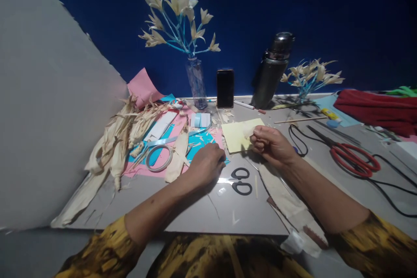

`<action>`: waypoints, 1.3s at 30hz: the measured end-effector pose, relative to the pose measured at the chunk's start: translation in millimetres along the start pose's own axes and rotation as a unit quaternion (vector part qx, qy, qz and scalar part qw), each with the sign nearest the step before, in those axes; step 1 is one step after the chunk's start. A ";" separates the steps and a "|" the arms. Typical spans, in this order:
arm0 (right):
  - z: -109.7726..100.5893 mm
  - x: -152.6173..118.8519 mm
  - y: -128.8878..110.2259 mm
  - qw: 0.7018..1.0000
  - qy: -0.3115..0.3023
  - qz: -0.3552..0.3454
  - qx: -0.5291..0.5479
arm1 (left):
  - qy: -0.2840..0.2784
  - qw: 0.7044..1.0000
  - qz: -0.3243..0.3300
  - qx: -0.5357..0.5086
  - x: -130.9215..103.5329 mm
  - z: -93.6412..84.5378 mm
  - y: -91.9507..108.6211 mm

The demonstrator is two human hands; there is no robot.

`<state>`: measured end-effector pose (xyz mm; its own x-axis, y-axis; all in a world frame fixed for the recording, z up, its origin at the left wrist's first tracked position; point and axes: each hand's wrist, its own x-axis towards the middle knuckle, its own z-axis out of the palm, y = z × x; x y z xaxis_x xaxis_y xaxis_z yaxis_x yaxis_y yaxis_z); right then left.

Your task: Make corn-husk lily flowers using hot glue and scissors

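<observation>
My right hand (272, 145) is closed in a pinch on a small, pale, thin piece of corn husk (248, 133), held over a yellow paper pad (235, 140). My left hand (209, 164) is curled palm down at the edge of the blue paper (198, 145). Its fingertips are mostly hidden, so what they grip cannot be made out. Just right of it lie small scissors with black handles (242, 188), blades toward the hand. A strip of dried husk (177, 158) and a roll of tape (159, 158) are to its left.
Dried corn husks (109, 152) pile up at the left by the wall. Behind stand a glass vase (196, 84) of husk flowers, a phone (225, 89) and a flask (272, 74). Large red-handled scissors (355, 160) and black cable lie at the right, near a red cloth (374, 110).
</observation>
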<state>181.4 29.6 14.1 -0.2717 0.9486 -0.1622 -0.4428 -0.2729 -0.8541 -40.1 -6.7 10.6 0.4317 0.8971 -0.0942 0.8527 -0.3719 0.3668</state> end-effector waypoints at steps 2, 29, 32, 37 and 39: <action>-0.4 0.2 1.0 1.000 -0.007 0.001 0.000 | 0.012 1.000 -0.007 -0.019 0.0 2.2 -2.0; 13.1 -5.5 16.4 0.999 0.007 -0.012 -0.051 | 0.096 0.735 -0.116 -0.662 -2.7 -2.0 6.8; 18.0 -9.4 17.5 0.999 -0.007 -0.006 -0.045 | 0.073 0.711 -0.129 -0.688 -2.0 3.9 11.8; 22.9 -14.7 20.2 0.998 -0.041 0.016 -0.037 | 0.065 0.680 -0.144 -0.716 -0.5 13.6 15.4; 23.3 -15.6 21.3 0.998 -0.050 0.023 -0.028 | 0.066 0.677 -0.148 -0.718 -0.2 13.4 16.7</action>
<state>156.3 5.3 9.9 -0.3752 0.9141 -0.1538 -0.3796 -0.3029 -0.8741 -22.0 -16.3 4.4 0.1926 0.9305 -0.3115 -0.3096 0.3589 0.8805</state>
